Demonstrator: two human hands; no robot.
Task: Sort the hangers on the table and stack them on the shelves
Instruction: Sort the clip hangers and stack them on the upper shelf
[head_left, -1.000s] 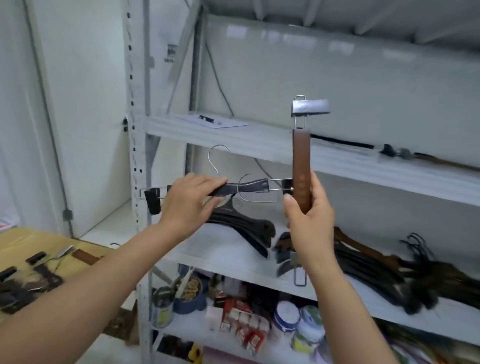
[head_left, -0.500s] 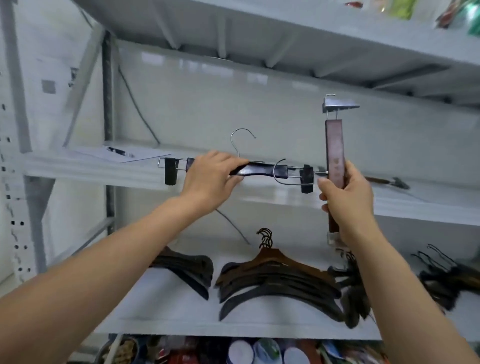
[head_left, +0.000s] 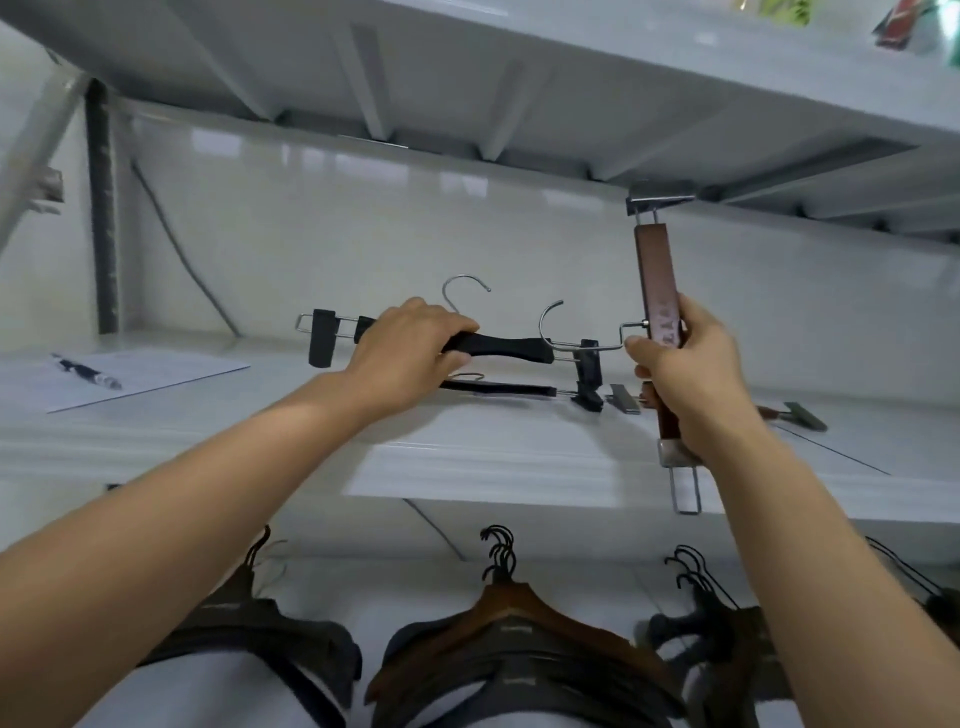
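Hangers at the white metal shelf (head_left: 311, 441): left hand (head_left: 410, 348) grips a black plastic clip hanger (head_left: 504, 345) above it, right hand (head_left: 680, 374) a brown wooden clip hanger (head_left: 657, 280), upright.
Its wire hook (head_left: 542, 322) crosses the black hanger's rail; pulling them apart could snag both.

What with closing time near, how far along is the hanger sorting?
Done: coat-hanger piles lie on the lower shelf, and a shelved clip hanger lies on the middle shelf. In hand: the left hand holds a black clip hanger above it; the right hand holds a brown clip hanger upright. Left: setting both down. The table is out of view.
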